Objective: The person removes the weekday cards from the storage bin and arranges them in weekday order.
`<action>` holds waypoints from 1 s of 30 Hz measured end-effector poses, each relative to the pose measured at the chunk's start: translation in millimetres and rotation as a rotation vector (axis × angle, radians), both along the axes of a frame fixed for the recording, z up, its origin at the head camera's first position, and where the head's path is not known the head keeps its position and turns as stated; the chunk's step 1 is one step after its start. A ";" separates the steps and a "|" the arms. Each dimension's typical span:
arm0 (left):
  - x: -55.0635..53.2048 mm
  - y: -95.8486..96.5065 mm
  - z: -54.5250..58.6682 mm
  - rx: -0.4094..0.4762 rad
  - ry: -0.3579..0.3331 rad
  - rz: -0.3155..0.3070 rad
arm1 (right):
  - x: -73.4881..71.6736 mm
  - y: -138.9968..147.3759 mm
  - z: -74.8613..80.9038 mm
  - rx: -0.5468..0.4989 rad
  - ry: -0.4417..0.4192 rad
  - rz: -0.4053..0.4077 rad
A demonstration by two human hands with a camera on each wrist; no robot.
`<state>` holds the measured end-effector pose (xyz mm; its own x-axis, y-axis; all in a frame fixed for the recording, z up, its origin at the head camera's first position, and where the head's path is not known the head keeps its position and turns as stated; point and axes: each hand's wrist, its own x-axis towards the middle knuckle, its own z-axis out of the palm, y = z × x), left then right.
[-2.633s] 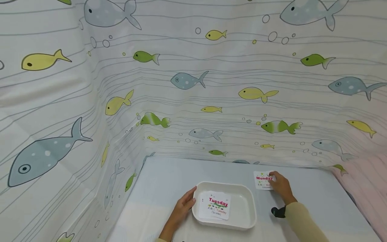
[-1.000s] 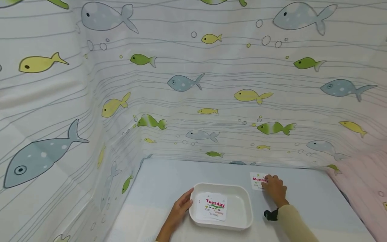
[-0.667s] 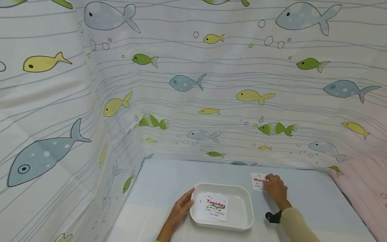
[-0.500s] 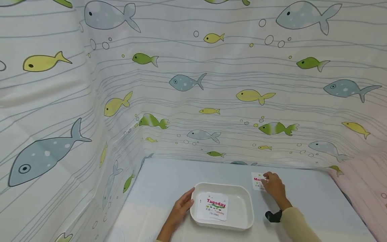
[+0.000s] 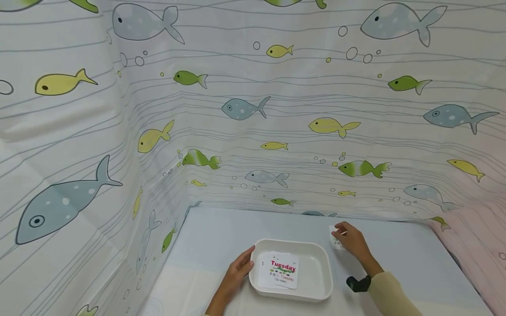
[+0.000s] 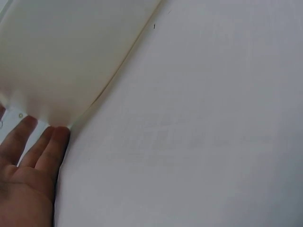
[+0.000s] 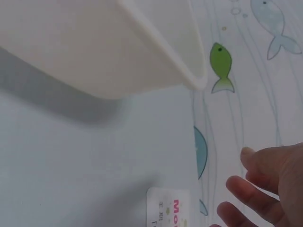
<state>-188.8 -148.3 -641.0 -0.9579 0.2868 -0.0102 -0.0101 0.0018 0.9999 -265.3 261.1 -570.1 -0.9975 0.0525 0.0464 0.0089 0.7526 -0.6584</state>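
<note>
A white rectangular tray (image 5: 322, 276) stands on the table, with several white cards inside; the top card (image 5: 282, 276) reads "Tuesday". My left hand (image 5: 234, 274) rests against the tray's left end, its fingers straight along the outer wall, as the left wrist view also shows at the fingertips (image 6: 59, 135). Right of the tray lies another white card (image 5: 336, 244) flat on the table; part of the word "Monday" shows on this card (image 7: 166, 208) in the right wrist view. Over it is my right hand (image 5: 353, 242), fingers loosely bent and nothing between them.
A pale blue and white cloth (image 5: 221, 224) covers the table. Fish-printed sheets (image 5: 300, 162) hang behind and to the left, and a pinkish one (image 5: 480, 237) is on the right. A black device (image 5: 357, 284) sits at my right wrist.
My right hand has lifted its fingers off the Monday card and shifted a little left above it, covering the printed word in the head view. The left hand and tray stay put.
</note>
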 end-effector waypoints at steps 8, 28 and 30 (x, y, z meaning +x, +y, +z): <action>0.4 -0.3 2.2 0.008 -0.010 0.005 | -2.4 -23.8 11.8 -0.048 0.017 0.070; 0.1 -1.8 -2.6 0.020 0.010 -0.011 | 3.0 -77.8 22.5 -0.147 -0.069 0.226; 0.0 -2.0 -3.5 0.021 0.017 -0.011 | 3.9 -81.9 21.0 -0.167 -0.082 0.240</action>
<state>-188.7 -150.3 -644.5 -0.9546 0.2975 0.0127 0.0073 -0.0192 0.9998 -261.3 179.2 -549.0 -0.9824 -0.1852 -0.0241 -0.0981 0.6213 -0.7774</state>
